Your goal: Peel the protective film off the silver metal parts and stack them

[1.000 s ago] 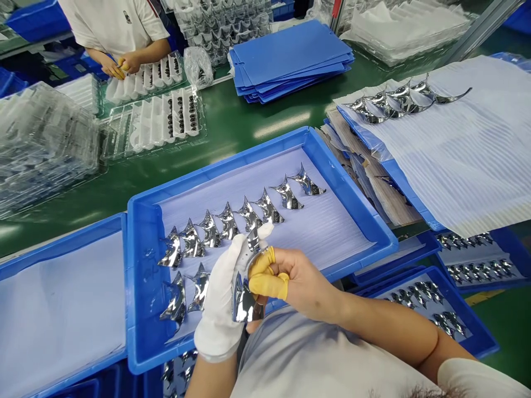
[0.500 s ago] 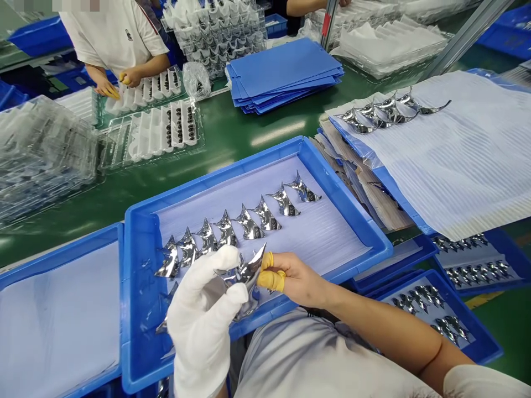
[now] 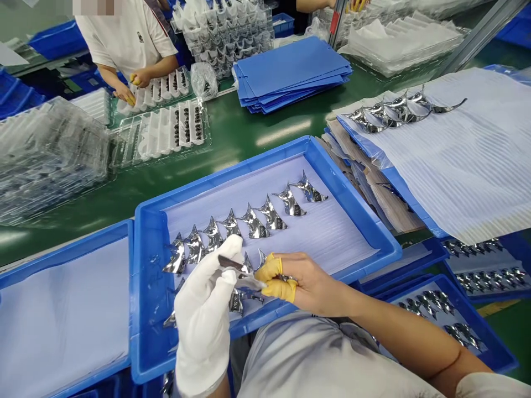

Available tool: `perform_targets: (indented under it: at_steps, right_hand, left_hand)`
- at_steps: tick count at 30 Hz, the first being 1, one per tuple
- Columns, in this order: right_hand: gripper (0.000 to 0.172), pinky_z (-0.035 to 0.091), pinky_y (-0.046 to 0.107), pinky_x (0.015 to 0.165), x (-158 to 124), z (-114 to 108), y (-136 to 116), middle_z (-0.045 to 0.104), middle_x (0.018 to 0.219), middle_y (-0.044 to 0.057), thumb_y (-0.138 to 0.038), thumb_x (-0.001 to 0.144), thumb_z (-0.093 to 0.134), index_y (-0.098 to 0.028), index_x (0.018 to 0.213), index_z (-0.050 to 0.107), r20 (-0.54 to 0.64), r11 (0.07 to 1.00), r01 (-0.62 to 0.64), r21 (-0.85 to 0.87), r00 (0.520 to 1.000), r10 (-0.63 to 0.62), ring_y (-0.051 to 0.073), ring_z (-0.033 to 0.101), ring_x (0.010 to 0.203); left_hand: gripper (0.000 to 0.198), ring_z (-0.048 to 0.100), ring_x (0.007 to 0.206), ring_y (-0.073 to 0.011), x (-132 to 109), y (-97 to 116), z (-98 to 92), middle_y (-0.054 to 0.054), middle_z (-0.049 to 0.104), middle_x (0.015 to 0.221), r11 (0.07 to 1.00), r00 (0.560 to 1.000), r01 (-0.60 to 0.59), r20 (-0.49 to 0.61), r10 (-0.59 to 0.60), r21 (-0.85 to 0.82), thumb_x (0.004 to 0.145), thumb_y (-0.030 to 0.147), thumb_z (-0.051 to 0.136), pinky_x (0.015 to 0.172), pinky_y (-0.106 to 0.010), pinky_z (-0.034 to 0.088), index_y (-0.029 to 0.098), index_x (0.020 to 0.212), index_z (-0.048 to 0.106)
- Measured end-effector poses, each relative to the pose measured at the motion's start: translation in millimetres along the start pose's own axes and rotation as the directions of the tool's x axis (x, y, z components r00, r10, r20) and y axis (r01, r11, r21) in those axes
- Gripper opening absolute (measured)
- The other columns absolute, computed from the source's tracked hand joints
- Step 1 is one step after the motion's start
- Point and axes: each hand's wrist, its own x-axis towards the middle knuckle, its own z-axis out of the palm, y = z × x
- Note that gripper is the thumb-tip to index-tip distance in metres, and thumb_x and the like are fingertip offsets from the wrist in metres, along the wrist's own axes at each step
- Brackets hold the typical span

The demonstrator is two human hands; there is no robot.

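A curved, mirror-bright chrome piece (image 3: 249,283) is held between my two hands above the blue tray. My left hand (image 3: 205,315), in a white glove, grips its left end between thumb and fingers. My right hand (image 3: 305,282) has yellow finger cots and pinches the piece's right end. Beneath them, the blue tray (image 3: 357,218) is lined with white foam sheet. A slanting row of pointed chrome pieces (image 3: 253,221) lies on that lining. More pieces (image 3: 236,303) lie nearer me, partly hidden by my hands.
Another lined blue tray (image 3: 62,309) stands at left. Blue sheets (image 3: 294,69) are stacked beyond the tray. Foam sheet (image 3: 464,160) at right carries several chrome pieces (image 3: 390,110). Lower trays (image 3: 501,354) hold more. A co-worker (image 3: 128,41) handles parts in clear packaging (image 3: 161,130).
The chrome piece has turned from pointing upward to lying flatter between my hands. My right fingers have shifted along with it. The whole view has slid slightly, moving the surroundings rightward.
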Motion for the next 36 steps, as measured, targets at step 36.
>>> perform_targets:
  at_steps: [36]
  right_hand:
    - [0.022, 0.047, 0.024, 0.056, -11.4, -36.8, -3.1, 0.057, 0.066, -0.003, -0.032, 0.081, 0.072, -0.017, 0.074, 0.059, -0.258, 0.823, -0.268, 0.500, 0.862, 0.437, 0.010, 0.055, 0.056]
  left_hand:
    - [0.040, 0.068, 0.097, -0.0218, 22.5, -2.2, -11.9, -0.004, 0.073, 0.096, 0.961, 0.972, 0.175, 0.115, -0.203, 0.214, 0.083, 0.039, 0.066, 0.101, -0.039, 0.051, 0.021, 0.118, 0.070]
